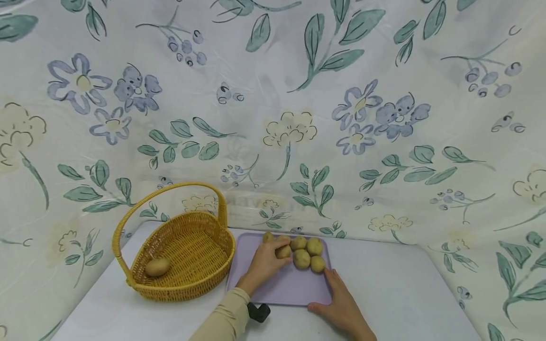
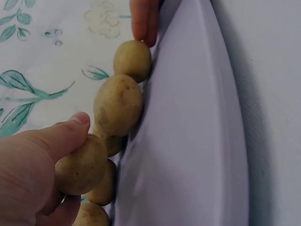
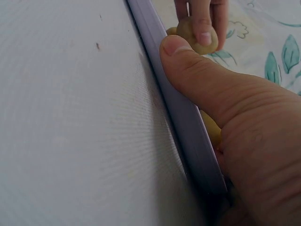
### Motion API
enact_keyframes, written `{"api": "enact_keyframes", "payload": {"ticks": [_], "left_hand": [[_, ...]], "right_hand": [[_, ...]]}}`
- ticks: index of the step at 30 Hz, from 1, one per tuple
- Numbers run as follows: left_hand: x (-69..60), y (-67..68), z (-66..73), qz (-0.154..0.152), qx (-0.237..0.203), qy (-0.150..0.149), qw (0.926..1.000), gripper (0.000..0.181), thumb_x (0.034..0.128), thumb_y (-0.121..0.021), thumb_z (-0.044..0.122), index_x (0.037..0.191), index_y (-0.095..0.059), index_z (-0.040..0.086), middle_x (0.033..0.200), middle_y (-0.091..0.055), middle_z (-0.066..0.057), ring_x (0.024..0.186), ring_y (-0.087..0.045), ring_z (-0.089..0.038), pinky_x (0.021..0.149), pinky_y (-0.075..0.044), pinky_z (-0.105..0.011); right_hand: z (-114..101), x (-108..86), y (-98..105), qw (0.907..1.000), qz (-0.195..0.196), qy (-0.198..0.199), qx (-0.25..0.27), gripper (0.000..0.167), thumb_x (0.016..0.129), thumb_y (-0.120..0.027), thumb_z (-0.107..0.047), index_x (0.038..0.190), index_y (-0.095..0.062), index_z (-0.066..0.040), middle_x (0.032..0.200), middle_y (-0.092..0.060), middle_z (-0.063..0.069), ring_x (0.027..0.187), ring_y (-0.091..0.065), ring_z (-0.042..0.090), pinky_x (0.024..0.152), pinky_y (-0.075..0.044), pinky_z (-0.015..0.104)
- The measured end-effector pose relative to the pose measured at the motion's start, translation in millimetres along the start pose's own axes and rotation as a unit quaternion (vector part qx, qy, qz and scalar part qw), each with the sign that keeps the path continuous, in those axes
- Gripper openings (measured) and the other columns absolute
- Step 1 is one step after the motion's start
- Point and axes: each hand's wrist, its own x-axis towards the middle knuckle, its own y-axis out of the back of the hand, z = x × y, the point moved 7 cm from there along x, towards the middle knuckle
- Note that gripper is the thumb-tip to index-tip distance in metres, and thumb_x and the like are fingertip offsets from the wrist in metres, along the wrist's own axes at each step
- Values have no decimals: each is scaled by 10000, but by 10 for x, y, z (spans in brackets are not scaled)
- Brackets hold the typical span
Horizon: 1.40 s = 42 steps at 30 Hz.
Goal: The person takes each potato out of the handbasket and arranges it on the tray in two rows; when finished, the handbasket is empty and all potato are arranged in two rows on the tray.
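Note:
My left hand (image 1: 264,263) pinches a potato (image 2: 83,165) between thumb and fingers over the left part of a lilac tray (image 1: 277,290). In the head view, several more potatoes (image 1: 301,259) sit in a cluster along the tray's far side, to the right of the left hand. My right hand (image 1: 341,303) is at the tray's right front corner. Its thumb (image 3: 202,70) lies against the tray's rim in the right wrist view, while its extended fingers (image 2: 140,21) touch or nearly touch the rightmost potato (image 2: 132,61).
A yellow wicker basket (image 1: 179,294) with a tall handle stands left of the tray, and one potato (image 1: 157,266) lies in it. A small black object (image 1: 259,312) shows beside the left wrist. Behind the white table (image 1: 392,284) hangs a floral cloth (image 1: 256,94).

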Motion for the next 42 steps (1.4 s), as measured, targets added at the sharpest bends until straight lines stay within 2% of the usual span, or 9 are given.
{"api": "enact_keyframes", "payload": {"ticks": [7,14,29,38,42], "left_hand": [[3,-57,-54,54,-29,25,10000,566,804,-875,173,1332,-688,89,1363,-679,-95,1323,-597,-307,1096,-503,-483],[13,-102,-83,105,69,-86,9999,567,794,-884,199,1317,-698,87,1334,-700,-76,1316,-607,-297,1107,-499,-464],[-15,-156,-61,291,354,-451,9979,541,761,-898,200,1255,-728,60,1295,-723,-68,1275,-641,-296,1091,-505,-465],[1,-187,-36,288,552,-472,9969,524,785,-880,218,1265,-725,76,1305,-719,-61,1251,-656,-277,1067,-526,-452],[-8,-190,-37,261,501,-458,9973,522,802,-868,214,1279,-715,70,1313,-714,-68,1260,-650,-286,1077,-519,-461]], "right_hand": [[9,0,1,10000,21,-29,-16,1161,693,-883,-554,1560,-362,17,1625,-279,314,1510,-265,505,1202,-301,650],[6,6,-7,10000,8,-31,21,1166,696,-879,-557,1563,-354,20,1621,-283,321,1507,-263,512,1203,-295,655],[27,23,-10,9999,58,-105,62,1170,681,-883,-566,1557,-370,14,1623,-294,308,1510,-267,502,1203,-301,650],[30,26,-18,9998,10,-188,48,1188,677,-883,-577,1570,-354,0,1629,-284,302,1513,-268,496,1206,-302,642],[12,17,-9,9999,14,-164,46,1188,675,-885,-570,1566,-355,10,1626,-284,306,1511,-266,500,1207,-296,644]]}}
